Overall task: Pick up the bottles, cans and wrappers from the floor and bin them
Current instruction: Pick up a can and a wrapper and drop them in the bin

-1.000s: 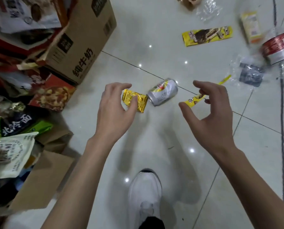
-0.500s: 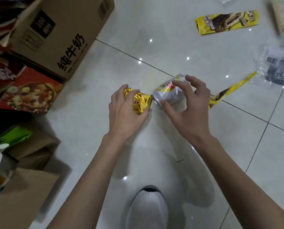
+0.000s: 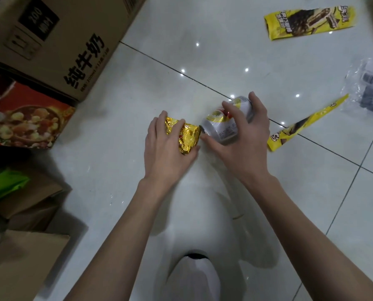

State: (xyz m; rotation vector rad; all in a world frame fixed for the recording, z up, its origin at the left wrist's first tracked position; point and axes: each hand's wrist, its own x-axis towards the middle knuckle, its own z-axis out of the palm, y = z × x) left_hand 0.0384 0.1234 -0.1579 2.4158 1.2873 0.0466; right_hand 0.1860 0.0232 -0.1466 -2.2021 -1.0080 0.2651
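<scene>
On the white tiled floor, my left hand (image 3: 167,148) grips a crumpled gold foil wrapper (image 3: 186,137), fingers over its top and thumb under its near edge. Right beside it lies a silver and yellow drink can (image 3: 226,124) on its side, and my right hand (image 3: 244,144) curls round it, fingers across the top, thumb at the near end. A long yellow wrapper (image 3: 300,124) lies just right of that hand. Another yellow wrapper with a chocolate picture (image 3: 309,21) lies further back on the right.
A brown cardboard box with black printing (image 3: 57,38) stands at the back left, a red printed box (image 3: 23,118) beside it. Cardboard flaps (image 3: 23,253) and green packaging (image 3: 6,183) fill the left edge. Clear plastic packaging (image 3: 370,88) lies far right. My white shoe (image 3: 194,279) is below.
Both hands dropped to the floor: the left closed on the gold wrapper, the right swung left from above the long yellow wrapper and wrapped round the can. The view moved closer.
</scene>
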